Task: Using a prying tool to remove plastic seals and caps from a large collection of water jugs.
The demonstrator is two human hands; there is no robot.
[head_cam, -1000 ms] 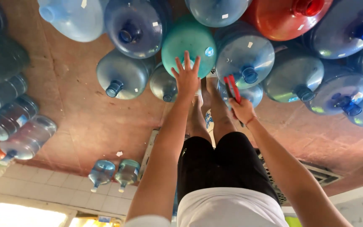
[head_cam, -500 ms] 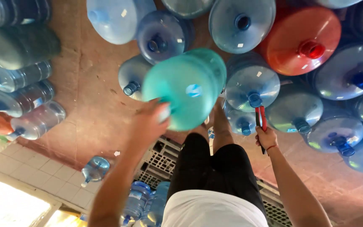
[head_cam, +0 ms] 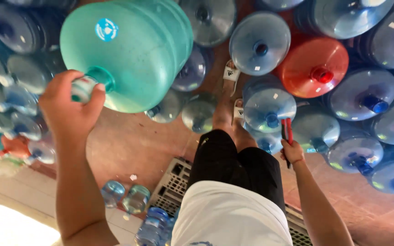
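Observation:
My left hand grips the capped neck of a large teal-green water jug and holds it up off the ground, close to the camera at the upper left. My right hand hangs beside my right leg and holds a red-handled tool that looks like pliers or scissors. My feet in sandals stand among the jugs on the reddish floor.
Several big blue water jugs and one red jug lie packed around my feet and to the right. More jugs are stacked at the left. A grey plastic crate and small bottles sit behind me.
My left hand reached down to the green jug, took it by the neck and lifted it up and to the left. My right hand kept hold of the red tool.

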